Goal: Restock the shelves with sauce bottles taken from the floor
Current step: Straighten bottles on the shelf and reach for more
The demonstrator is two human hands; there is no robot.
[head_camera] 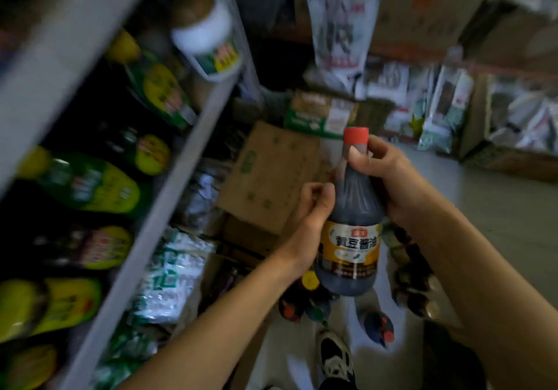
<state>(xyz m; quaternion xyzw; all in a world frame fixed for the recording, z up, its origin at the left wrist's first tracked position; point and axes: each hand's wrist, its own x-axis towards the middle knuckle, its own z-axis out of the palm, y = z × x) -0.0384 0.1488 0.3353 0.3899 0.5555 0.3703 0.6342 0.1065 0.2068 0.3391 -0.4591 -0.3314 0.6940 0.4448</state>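
A dark soy sauce bottle (351,223) with a red cap and a yellow label is held upright in mid-air at the centre. My right hand (383,175) grips its neck and shoulder from the right, thumb just below the cap. My left hand (314,208) holds the bottle's left side with curled fingers. More sauce bottles (377,324) with red and yellow caps stand on the floor below. The grey shelf (169,178) on the left carries dark bottles with green and yellow labels (90,187).
Flattened cardboard boxes (268,175) and wrapped packs (172,278) lie on the floor by the shelf foot. Bagged goods (440,108) and cartons line the far right. My shoe (335,356) stands on the grey floor beside the bottles.
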